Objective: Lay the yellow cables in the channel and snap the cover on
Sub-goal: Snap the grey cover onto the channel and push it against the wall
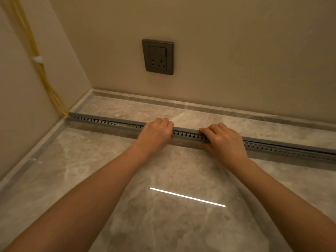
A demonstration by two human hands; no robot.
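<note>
The cover-snapping step is being carried out. The yellow cables (42, 73) are being led down the left wall, through a white clip (38, 59), and into the left end of the channel (109, 122). The channel is lying across the floor (163, 179) from the corner towards the right, and inside it the cables are being hidden by the cover (185, 130).

The cover is being pressed down by 2 hands near mid-length. The left hand (156, 132) is being held palm-down, with its fingers curled over the far edge of the cover. The right hand (224, 140) is being held likewise, with its fingers curled over the top and its thumb against the slotted near side.

To the right of the right hand, a dark gap is showing under the cover, so that stretch is judged to be unseated. The next move is judged to call for pressure further right, applied squarely so that both edges are engaged.
</note>
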